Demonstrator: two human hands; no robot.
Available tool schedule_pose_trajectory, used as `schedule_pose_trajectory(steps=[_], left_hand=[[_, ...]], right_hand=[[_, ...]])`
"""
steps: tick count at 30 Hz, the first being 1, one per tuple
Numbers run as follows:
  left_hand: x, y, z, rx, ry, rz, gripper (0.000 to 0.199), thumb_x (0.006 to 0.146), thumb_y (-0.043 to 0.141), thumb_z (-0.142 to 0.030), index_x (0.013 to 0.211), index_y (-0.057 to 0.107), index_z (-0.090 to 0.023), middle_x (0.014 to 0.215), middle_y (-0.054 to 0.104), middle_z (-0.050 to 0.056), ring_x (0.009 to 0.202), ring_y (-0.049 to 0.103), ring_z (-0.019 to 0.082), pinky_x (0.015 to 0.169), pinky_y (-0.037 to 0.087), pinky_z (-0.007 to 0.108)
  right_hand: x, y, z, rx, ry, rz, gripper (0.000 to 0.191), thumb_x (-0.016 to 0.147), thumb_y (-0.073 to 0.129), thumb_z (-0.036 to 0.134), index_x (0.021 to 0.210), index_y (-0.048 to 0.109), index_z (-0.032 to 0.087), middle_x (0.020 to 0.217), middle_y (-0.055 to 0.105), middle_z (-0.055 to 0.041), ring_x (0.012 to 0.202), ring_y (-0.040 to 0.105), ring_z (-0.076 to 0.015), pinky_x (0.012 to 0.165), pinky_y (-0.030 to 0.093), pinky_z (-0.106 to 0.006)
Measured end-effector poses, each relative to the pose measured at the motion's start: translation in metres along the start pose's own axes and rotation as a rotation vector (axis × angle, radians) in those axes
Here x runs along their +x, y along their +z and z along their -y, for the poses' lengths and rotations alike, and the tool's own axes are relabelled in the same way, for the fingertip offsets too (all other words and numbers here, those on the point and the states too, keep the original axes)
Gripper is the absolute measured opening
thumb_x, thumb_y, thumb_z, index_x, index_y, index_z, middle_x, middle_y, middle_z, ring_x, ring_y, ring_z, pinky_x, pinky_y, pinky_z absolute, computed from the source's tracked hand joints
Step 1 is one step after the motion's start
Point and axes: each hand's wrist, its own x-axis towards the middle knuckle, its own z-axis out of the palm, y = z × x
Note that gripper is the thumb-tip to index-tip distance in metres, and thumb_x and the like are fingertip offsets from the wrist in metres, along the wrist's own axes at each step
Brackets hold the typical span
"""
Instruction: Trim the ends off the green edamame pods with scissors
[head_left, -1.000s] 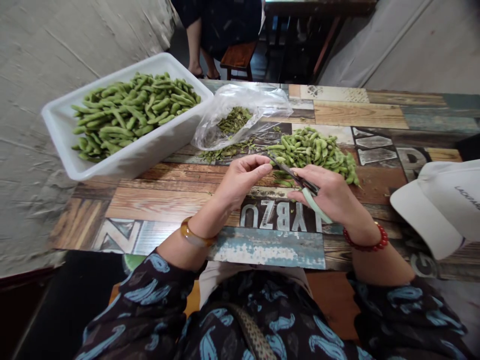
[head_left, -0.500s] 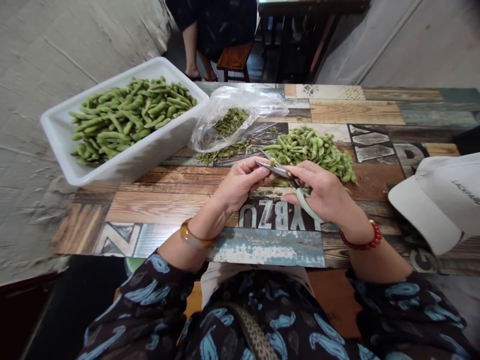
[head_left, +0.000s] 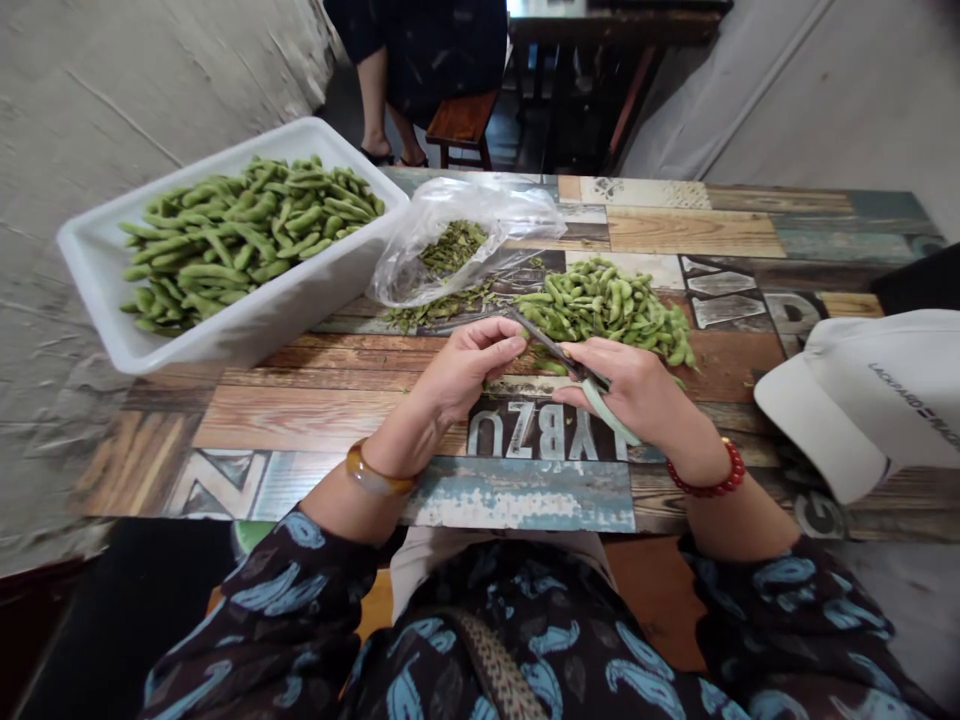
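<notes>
Scissors with pale green handles [head_left: 609, 412] are gripped in my right hand [head_left: 637, 385], their dark blades pointing up and left toward my other hand. My left hand [head_left: 472, 362] is closed in a pinch, thumb against fingers, right by the blade tips. Whatever is in that pinch is too small or hidden to make out. Just beyond the scissors lies a heap of green soybean pods [head_left: 611, 300]. Behind my left hand, a clear plastic bag [head_left: 521, 212] lies with its mouth open, holding green trimmings [head_left: 452, 248]; more scraps [head_left: 420, 315] lie in front of it.
A white plastic tub [head_left: 300, 275] with many soybean pods stands at the left by the wall. On the right lies a white cap [head_left: 832, 400]. The patchwork wood table [head_left: 292, 415] runs between. Across it, a person sits on a wooden stool [head_left: 463, 120].
The scissor blades look closer together now, and the green bit seen at them earlier no longer shows. My hands stay in nearly the same place; the whole view has shifted slightly.
</notes>
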Motion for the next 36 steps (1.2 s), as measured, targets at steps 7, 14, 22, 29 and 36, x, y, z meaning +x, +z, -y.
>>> schedule_pose_trajectory(steps=[7,14,22,29,36], left_hand=[[0.001,-0.002,-0.006,-0.036,0.011,-0.039,0.029,0.063,0.084,-0.031,0.075,0.064,-0.014,0.060,0.051,-0.004,0.049,0.036,0.004,0.044,0.023,0.018],[-0.003,0.000,-0.010,-0.070,-0.012,-0.021,0.023,0.066,0.076,-0.024,0.077,0.058,-0.015,0.065,0.058,-0.002,0.050,0.042,0.004,0.043,0.023,0.016],[-0.004,0.001,-0.012,-0.152,-0.044,-0.041,0.029,0.066,0.077,-0.026,0.080,0.054,-0.017,0.068,0.065,-0.001,0.047,0.042,0.004,0.040,0.021,0.015],[-0.005,0.004,-0.006,-0.171,-0.063,0.013,0.031,0.067,0.081,-0.030,0.081,0.057,-0.016,0.056,0.054,-0.006,0.045,0.043,0.004,0.039,0.021,0.015],[-0.006,0.006,-0.002,-0.185,-0.065,0.015,0.033,0.066,0.082,-0.029,0.079,0.055,-0.017,0.056,0.054,-0.006,0.043,0.041,0.003,0.040,0.020,0.016]], right_hand=[[0.003,-0.002,0.000,0.038,0.067,-0.083,0.043,0.089,0.066,0.047,0.121,0.063,0.018,0.095,0.070,-0.0080,0.087,0.067,-0.0223,0.080,0.054,-0.034],[0.003,0.000,-0.003,0.068,0.109,-0.223,0.048,0.085,0.070,0.050,0.121,0.064,0.019,0.094,0.070,-0.0086,0.087,0.068,-0.0247,0.081,0.056,-0.039],[0.003,0.001,0.004,0.017,0.031,-0.099,0.052,0.085,0.070,0.047,0.125,0.058,0.017,0.100,0.062,-0.0101,0.082,0.062,-0.0226,0.073,0.055,-0.036],[0.004,0.007,0.009,-0.061,0.023,-0.124,0.055,0.087,0.067,0.047,0.133,0.054,0.019,0.107,0.063,-0.0121,0.096,0.063,-0.0274,0.083,0.055,-0.042],[0.004,0.009,0.007,-0.069,-0.011,-0.158,0.058,0.087,0.067,0.048,0.136,0.052,0.020,0.109,0.062,-0.0127,0.098,0.063,-0.0281,0.084,0.055,-0.043]])
